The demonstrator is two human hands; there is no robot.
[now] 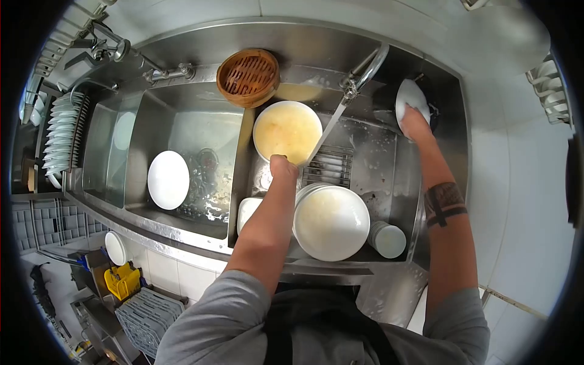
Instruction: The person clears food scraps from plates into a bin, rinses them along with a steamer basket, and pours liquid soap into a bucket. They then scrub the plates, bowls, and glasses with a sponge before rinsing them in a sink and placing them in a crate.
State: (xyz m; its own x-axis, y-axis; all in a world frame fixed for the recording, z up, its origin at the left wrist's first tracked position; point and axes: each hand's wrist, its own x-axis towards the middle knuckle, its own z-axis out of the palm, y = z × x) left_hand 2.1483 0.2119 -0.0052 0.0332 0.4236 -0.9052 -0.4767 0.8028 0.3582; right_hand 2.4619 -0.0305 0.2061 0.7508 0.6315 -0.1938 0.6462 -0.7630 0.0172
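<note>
My left hand (282, 166) is closed on the near rim of a round white dish (287, 131) with a yellowish inside. Water from the curved tap (351, 88) runs down by that dish's right edge. At the far right, my right hand (415, 123) grips something white (410, 97), whose kind I cannot make out, over a dark round container (433, 100). Nearer to me, a stack of large white plates (331, 223) stands in the sink, with a stack of small white bowls (389, 241) to its right. A wire rack (329, 165) lies behind the large plates.
A bamboo steamer (248, 78) sits on the back ledge. One white oval plate (168, 180) lies in the water-filled left basin (208, 121). Upright plates fill a rack (66, 131) at far left. Metal dividers (243, 158) separate the basins. Below left is a yellow basket (123, 280).
</note>
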